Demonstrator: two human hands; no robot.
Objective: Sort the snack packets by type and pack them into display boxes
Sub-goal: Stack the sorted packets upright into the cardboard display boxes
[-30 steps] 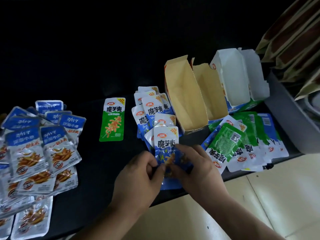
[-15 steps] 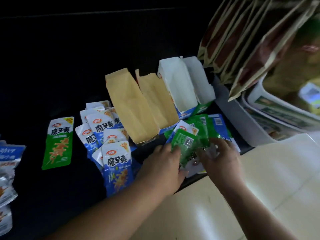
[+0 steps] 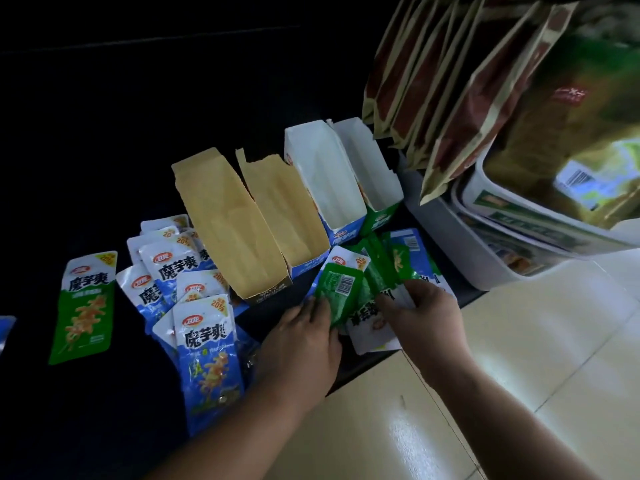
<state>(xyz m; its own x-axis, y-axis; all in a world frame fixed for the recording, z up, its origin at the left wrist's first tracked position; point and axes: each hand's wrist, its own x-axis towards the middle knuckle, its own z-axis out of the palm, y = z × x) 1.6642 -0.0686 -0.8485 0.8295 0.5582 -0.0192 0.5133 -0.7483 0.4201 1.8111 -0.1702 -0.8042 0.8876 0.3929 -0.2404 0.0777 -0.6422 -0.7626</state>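
The left hand point(image 3: 304, 341) and right hand point(image 3: 426, 317) both pinch a crinkly green foil snack packet point(image 3: 341, 292) over the near-right heap at the dark table's point(image 3: 121, 410) edge. Just beyond stand open slanted cardboard display boxes point(image 3: 235, 237). Glossy blue flat packets point(image 3: 204, 341) lie fanned to the left.

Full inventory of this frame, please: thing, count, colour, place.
blue packets: overlapping pile, count unclear, blue-white, left of the boxes
lone green packet: 1, green-white, left of the blue pile
packet edge: 1, blue, at the far left border
mixed pile: green and blue packets, in front of the white-lined boxes
brown-lined boxes: 2, open, centre
white-lined boxes: 2, open, right of those
brown bags: several, brown-red, upper right
white tubs: stacked, far right
table: 1, black
floor: pale tiles
left hand: pinches barcode-side green packet
right hand: on the mixed pile, grip unclear
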